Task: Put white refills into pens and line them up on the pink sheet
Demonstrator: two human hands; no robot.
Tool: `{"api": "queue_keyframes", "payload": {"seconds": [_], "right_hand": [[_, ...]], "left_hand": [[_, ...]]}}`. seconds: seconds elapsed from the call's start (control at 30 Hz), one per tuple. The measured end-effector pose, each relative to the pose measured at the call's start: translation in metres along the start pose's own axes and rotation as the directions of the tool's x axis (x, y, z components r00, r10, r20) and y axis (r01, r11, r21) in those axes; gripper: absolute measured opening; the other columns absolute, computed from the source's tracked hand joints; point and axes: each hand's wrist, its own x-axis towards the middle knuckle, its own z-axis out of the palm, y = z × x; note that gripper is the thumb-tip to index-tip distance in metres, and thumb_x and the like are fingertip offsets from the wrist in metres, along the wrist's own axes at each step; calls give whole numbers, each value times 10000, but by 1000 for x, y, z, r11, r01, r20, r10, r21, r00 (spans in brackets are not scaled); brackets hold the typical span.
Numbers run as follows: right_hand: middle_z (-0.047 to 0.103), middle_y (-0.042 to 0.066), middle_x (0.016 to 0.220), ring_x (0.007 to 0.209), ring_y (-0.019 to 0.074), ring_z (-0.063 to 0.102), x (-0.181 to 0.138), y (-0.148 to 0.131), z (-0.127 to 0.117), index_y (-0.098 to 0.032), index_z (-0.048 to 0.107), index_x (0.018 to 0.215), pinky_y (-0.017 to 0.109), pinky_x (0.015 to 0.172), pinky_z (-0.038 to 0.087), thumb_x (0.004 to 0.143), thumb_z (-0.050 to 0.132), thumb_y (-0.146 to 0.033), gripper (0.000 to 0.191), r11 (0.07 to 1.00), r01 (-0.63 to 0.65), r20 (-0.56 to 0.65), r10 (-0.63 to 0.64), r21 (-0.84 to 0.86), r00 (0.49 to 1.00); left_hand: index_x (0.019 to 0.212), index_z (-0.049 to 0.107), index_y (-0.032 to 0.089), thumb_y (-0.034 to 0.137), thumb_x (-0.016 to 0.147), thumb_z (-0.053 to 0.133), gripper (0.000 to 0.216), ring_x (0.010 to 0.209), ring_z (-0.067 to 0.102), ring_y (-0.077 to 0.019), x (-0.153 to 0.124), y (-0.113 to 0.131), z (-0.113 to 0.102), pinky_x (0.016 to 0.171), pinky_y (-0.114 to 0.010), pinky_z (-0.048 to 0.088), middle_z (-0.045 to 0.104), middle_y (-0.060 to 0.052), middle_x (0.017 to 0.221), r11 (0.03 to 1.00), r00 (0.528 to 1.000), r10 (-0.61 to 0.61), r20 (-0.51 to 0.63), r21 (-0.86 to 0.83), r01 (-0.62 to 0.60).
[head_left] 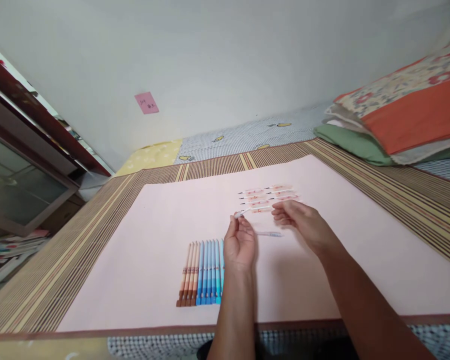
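Note:
My left hand is palm up, thumb and fingers pinching a small pale pen part. My right hand pinches one end of a thin white pen refill; its other end reaches close to the pale part, and I cannot tell whether they touch. Just beyond both hands lie several slim refills with dark tips, in two columns. Between the hands, a pale blue-grey pen piece rests on the pink sheet. Left of my forearm stands a row of brown-orange pens and blue pens, partly hidden by the arm.
The pink sheet covers a striped mat. Folded cloths with an orange and floral cover are piled at the right. A pink note is stuck on the white wall. A glass-fronted cabinet stands at the left.

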Motion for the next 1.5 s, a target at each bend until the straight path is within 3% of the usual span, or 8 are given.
{"api": "queue_keyframes", "payload": {"seconds": [0.07, 0.17, 0.27, 0.37, 0.47, 0.6, 0.77, 1.5], "right_hand": [[685, 50, 828, 778, 207, 607, 1, 10, -5, -199, 693, 865, 330, 705, 469, 786, 665, -461, 276, 949, 58, 40, -48, -309, 998], [659, 39, 838, 759, 199, 583, 0, 22, -7, -208, 695, 813, 320, 683, 424, 739, 670, -293, 116, 745, 143, 162, -48, -651, 986], [620, 42, 852, 751, 182, 554, -1, 29, -3, -205, 679, 768, 302, 670, 387, 729, 635, -206, 59, 608, 181, 198, -40, -773, 979], [601, 38, 830, 732, 167, 531, -3, 30, 1, -200, 620, 706, 285, 640, 366, 720, 603, -164, 42, 581, 194, 198, -56, -791, 979], [589, 11, 740, 639, 146, 505, -4, 27, 1, -208, 563, 710, 272, 565, 346, 731, 588, -175, 46, 675, 145, 165, -34, -724, 986], [565, -27, 646, 582, 142, 520, -3, 19, -2, -207, 570, 779, 269, 536, 386, 721, 705, -327, 190, 950, 38, 117, -2, -309, 993], [548, -44, 625, 556, 111, 492, -1, 7, -4, -196, 642, 868, 256, 533, 403, 677, 802, -432, 343, 995, 83, -28, -81, 60, 996], [684, 48, 854, 771, 184, 608, -8, -9, 0, -203, 695, 902, 305, 672, 520, 655, 835, -411, 351, 973, 229, -95, -227, 13, 969]], "left_hand": [[822, 624, 104, 153, 969, 497, 200, 660, 619, -50, 0, 0, 0, 628, -128, 530, 647, -41, 772, 1000, 1000, 10, 21, -1, -10], [793, 622, 110, 142, 958, 518, 197, 637, 608, -48, 1, -3, -2, 613, -127, 519, 640, -37, 750, 999, 1000, 8, 12, 51, -8], [786, 628, 118, 131, 952, 521, 198, 643, 611, -53, 2, -1, -3, 624, -133, 521, 643, -37, 746, 994, 998, 61, 5, 96, -61], [810, 637, 116, 112, 943, 528, 171, 638, 607, -52, 2, 8, -3, 623, -131, 520, 644, -31, 743, 988, 992, 121, 21, 97, -123], [815, 634, 108, 90, 932, 537, 153, 627, 604, -49, 3, 15, -3, 608, -123, 515, 641, -30, 742, 984, 989, 148, -4, 103, -146], [820, 624, 101, 59, 906, 563, 113, 630, 610, -53, 3, 16, -2, 595, -118, 516, 628, -30, 737, 978, 980, 187, -65, 110, -180], [824, 611, 105, 46, 892, 578, 95, 654, 616, -58, 0, 14, -1, 593, -117, 520, 615, -30, 756, 974, 975, 212, -73, 103, -204], [765, 618, 117, 53, 861, 630, 116, 652, 620, -52, 3, 11, -5, 651, -126, 524, 634, -25, 741, 943, 957, 289, -1, 171, -285]]}}
